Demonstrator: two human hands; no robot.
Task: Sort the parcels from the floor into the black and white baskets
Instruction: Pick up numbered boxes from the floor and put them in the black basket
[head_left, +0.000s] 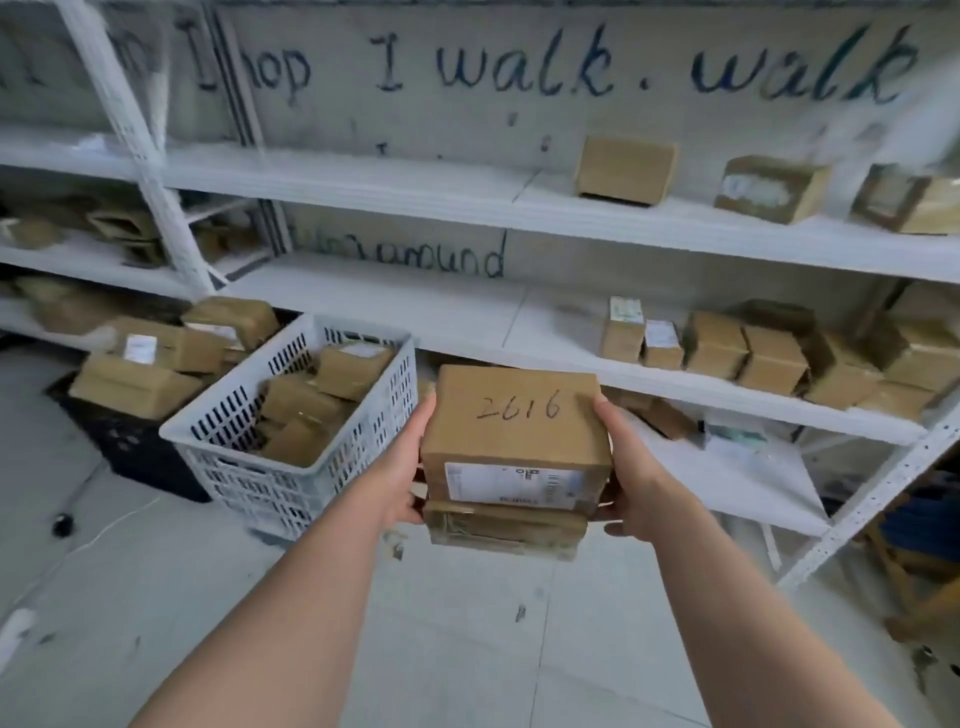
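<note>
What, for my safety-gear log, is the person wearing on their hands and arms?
Nothing visible: the left hand and right hand are ungloved; the left forearm and right forearm are bare to the frame edge, with no sleeves, watch or bracelet showing.

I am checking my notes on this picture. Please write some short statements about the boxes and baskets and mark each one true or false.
1. The left hand and the right hand hold a stack of two boxes. True.
2. The top box bears a handwritten 2616. True.
3. The white basket is empty. False: several boxes lie in it.
4. The black basket stands to the right of the white one. False: it stands to its left, piled with boxes.
</note>
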